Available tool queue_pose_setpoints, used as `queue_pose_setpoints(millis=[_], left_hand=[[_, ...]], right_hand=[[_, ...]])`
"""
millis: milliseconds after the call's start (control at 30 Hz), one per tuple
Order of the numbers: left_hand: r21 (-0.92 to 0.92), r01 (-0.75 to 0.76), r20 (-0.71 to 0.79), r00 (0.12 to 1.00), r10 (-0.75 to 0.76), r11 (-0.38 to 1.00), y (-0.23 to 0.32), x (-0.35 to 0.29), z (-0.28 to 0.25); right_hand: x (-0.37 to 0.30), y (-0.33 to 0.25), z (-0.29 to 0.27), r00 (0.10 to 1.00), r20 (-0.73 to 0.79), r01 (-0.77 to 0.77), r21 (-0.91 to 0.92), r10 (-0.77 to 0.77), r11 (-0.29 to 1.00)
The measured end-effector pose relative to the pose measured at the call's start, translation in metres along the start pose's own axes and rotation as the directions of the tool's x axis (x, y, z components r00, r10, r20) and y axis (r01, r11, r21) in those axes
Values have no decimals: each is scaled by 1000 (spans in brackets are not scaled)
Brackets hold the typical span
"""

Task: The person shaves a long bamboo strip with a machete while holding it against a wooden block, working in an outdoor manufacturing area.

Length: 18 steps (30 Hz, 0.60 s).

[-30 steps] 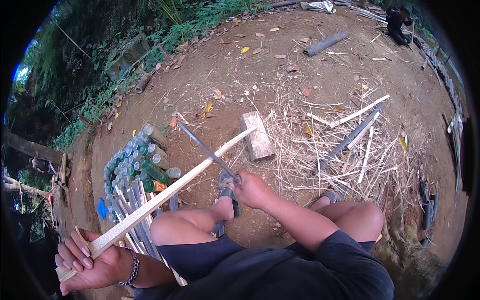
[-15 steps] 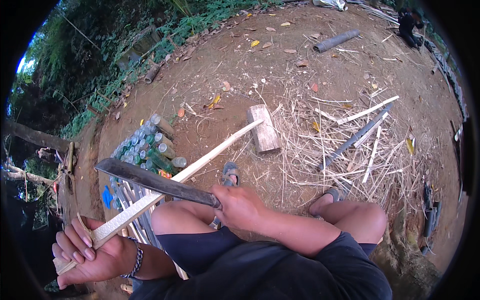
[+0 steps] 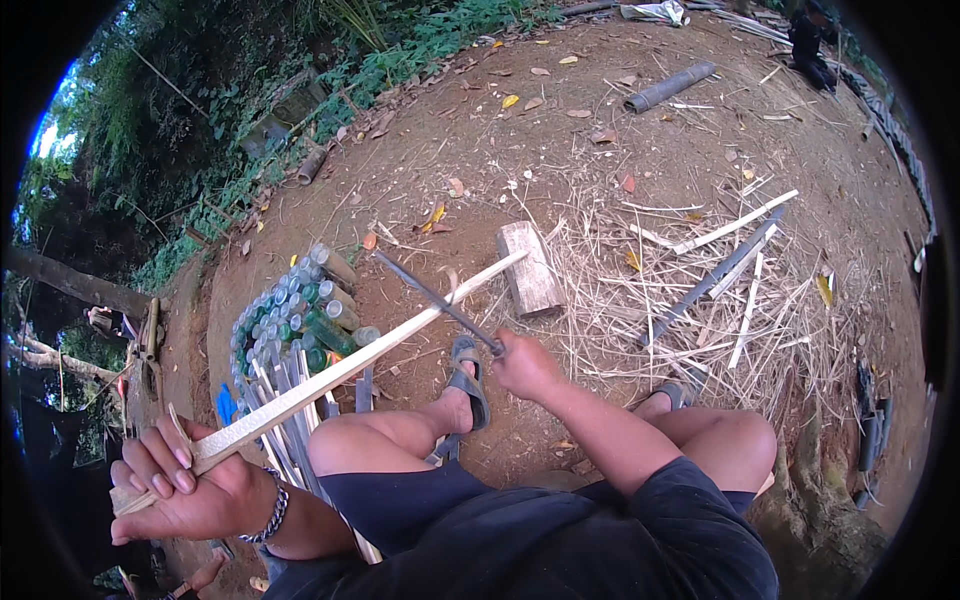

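My left hand [image 3: 200,488], at the lower left, is closed around the near end of a long pale bamboo strip [image 3: 330,377]. The strip slants away to the right, and its far end rests on a squared wooden block [image 3: 533,278] on the ground. In my right hand [image 3: 528,366] is the handle of a machete [image 3: 436,299]. Its dark blade lies across the strip, seen nearly edge-on, toward the strip's far end. A thin curled shaving [image 3: 452,282] stands up at the blade. Another thin sliver sticks up beside my left fingers.
Several bottles [image 3: 318,310] are packed together left of my feet, with a bundle of split strips [image 3: 285,425] beside my left knee. Shavings [image 3: 610,300] and cut pieces litter the ground at right. A dark bamboo tube [image 3: 670,87] lies farther off; a person [image 3: 812,45] is at the far right.
My right hand has moved forward and right, carrying the machete along the strip toward the block. The blade has turned from broadside to nearly edge-on. My left hand keeps its grip.
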State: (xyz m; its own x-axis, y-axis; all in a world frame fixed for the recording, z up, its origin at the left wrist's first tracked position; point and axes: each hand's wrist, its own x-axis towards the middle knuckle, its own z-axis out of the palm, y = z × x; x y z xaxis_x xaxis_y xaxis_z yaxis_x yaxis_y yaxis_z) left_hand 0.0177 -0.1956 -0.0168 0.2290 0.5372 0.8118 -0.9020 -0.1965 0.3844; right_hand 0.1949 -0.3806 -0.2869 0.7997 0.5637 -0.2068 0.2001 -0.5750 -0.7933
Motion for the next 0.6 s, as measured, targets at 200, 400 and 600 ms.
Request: queue_pose_setpoints(millis=[200,400,600], left_hand=[[-3,-9,7,1000,9,1000,1,4,-2],[-1,12,-11,1000,-12,1000,-10,11,8],[45,1,-13,1000,0,999,-9,18,1]], right_hand=[[-17,-36,-5,982,12,190,-56,-190,980],[38,59,9,989,-84,-128,-27,125,991],[24,35,-5,1000,12,-18,-65,19,998]])
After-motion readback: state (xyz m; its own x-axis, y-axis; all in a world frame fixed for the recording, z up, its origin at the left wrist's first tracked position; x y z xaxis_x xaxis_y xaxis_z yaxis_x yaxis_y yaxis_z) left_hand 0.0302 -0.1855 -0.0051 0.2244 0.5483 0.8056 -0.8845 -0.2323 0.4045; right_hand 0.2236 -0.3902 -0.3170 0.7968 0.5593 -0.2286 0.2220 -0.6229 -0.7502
